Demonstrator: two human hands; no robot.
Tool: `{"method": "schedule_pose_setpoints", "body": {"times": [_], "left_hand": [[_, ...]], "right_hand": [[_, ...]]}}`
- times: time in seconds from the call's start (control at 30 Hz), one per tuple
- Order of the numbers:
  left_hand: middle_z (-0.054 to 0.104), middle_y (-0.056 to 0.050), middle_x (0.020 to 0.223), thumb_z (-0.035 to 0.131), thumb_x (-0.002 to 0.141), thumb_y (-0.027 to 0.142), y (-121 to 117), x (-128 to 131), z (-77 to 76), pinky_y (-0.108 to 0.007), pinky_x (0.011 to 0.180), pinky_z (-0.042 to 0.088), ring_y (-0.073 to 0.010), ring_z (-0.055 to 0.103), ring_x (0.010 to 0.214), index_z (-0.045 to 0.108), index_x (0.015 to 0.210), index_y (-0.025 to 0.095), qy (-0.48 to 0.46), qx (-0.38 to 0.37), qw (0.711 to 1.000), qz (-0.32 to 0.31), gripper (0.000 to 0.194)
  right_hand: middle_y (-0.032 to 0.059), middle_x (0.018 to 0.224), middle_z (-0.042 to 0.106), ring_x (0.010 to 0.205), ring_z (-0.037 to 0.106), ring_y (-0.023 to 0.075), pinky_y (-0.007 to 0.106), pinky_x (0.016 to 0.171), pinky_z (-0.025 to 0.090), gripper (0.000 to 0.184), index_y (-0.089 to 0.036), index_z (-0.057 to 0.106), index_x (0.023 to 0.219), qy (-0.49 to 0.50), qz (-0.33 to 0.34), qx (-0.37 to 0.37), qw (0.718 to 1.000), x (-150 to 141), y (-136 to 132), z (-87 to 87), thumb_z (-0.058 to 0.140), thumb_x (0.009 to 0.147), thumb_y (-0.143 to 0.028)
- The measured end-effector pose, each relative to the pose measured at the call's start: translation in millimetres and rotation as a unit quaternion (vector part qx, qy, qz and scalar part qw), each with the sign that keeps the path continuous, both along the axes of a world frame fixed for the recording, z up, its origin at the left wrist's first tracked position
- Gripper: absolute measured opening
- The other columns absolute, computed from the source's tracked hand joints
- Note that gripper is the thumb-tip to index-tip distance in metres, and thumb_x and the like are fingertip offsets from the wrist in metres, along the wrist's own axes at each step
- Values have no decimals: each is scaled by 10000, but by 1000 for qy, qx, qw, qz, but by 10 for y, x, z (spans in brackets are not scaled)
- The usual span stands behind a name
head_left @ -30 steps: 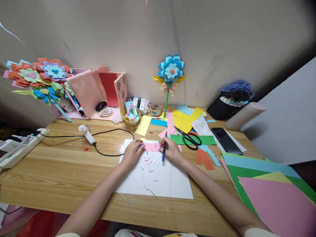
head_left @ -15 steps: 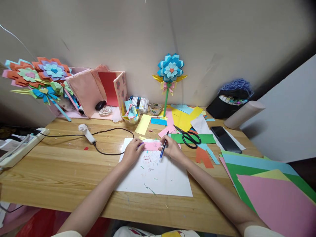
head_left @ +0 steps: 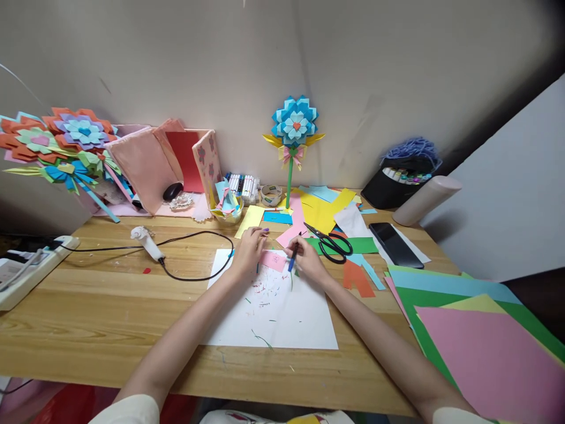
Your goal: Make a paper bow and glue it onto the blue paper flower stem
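Note:
A short pink paper strip with a small drawing on it lies tilted at the top of a white sheet covered in coloured marks. At the strip's left end my left hand is closed on it, its palm covering that end. A small purple spot, too small to name, shows at these fingertips. My right hand grips a blue pen at the strip's right end, dark end up and blue end down. Black-handled scissors lie just beyond this hand, on green paper.
Paper scraps, a tape roll, markers and a blue paper flower stand along the wall. At left lie a white corded tool and its loop of cable. A phone and coloured sheets are on the right.
My left hand has shifted up and turned, and the pink strip has gone from level to sloping down to the right. The pen stays in my right hand. The whole view has shifted slightly.

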State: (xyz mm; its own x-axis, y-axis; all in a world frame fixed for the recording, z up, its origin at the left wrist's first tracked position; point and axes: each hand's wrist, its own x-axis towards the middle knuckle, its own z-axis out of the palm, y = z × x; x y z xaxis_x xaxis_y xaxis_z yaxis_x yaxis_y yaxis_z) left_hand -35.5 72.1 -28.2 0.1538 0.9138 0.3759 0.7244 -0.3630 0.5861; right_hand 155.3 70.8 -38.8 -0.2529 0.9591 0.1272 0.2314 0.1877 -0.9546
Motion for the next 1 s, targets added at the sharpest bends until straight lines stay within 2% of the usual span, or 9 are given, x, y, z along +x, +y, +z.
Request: {"method": "schedule_pose_setpoints", "body": {"times": [0.13, 0.3, 0.4, 0.47, 0.57, 0.7, 0.8, 0.9, 1.0], "left_hand": [[575, -59, 1043, 464, 851, 282, -81, 49, -46, -356, 903, 372, -218, 469, 1035, 597, 973, 211, 74, 0, 994, -77, 194], [530, -133, 1044, 414, 860, 224, 341, 76, -98, -386, 847, 372, -251, 460, 1007, 539, 1054, 141, 72, -18, 994, 75, 245], [544, -130, 903, 455, 827, 189, 676, 85, -113, -390, 780, 388, -261, 497, 921, 567, 897, 127, 65, -33, 993, 93, 147], [547, -112, 844, 460, 817, 171, 779, 96, -107, -380, 758, 396, -252, 515, 881, 564, 819, 138, 54, -37, 994, 86, 109], [561, -101, 854, 455, 825, 185, 695, 137, -80, -373, 768, 405, -239, 528, 885, 559, 818, 154, 26, -34, 998, 48, 108], [601, -51, 893, 459, 844, 250, 363, 232, -64, -311, 773, 443, -180, 575, 872, 562, 853, 192, -20, -50, 997, -47, 119], [615, -47, 906, 413, 866, 273, 192, 294, -85, -285, 722, 475, -149, 623, 796, 553, 878, 181, -82, -85, 989, -91, 168], [631, -51, 891, 416, 858, 282, 144, 325, -106, -287, 685, 490, -154, 638, 765, 557, 886, 170, -147, -117, 976, -112, 182], [644, -45, 860, 447, 840, 280, 153, 335, -110, -303, 692, 488, -169, 628, 775, 578, 861, 177, -152, -120, 974, -114, 167]], "right_hand": [[-2, 695, 522, 627, 520, 135, 244, 547, 424, 234, -217, 495, 884, 90, -53, 6, 994, 116, -63, 32, 395, 859, -428], [-21, 609, 453, 562, 473, 126, 239, 515, 396, 305, -212, 545, 928, 105, -86, 23, 990, 145, -74, -46, 341, 880, -433], [-31, 612, 457, 517, 445, 115, 230, 478, 372, 233, -219, 515, 929, 98, -77, 18, 992, 124, -64, -94, 384, 865, -400], [-30, 636, 481, 525, 458, 115, 224, 472, 377, 184, -226, 473, 925, 115, -79, 1, 990, 126, -56, -108, 420, 845, -383], [-8, 708, 528, 609, 512, 129, 217, 490, 403, 170, -228, 456, 904, 143, -85, -25, 986, 164, -32, -104, 482, 805, -363], [44, 838, 592, 729, 557, 151, 258, 597, 460, 194, -210, 531, 902, 174, -55, -52, 982, 226, 28, -91, 465, 796, -359], [49, 815, 615, 739, 573, 154, 287, 678, 470, 209, -199, 557, 880, 222, -42, -80, 971, 242, 64, -100, 433, 796, -345], [39, 773, 615, 709, 574, 151, 277, 650, 464, 203, -194, 569, 852, 228, -32, -100, 968, 238, 69, -109, 447, 777, -339], [31, 728, 601, 656, 562, 147, 256, 562, 442, 193, -195, 562, 831, 222, -33, -107, 969, 234, 54, -108, 438, 769, -330]]}}
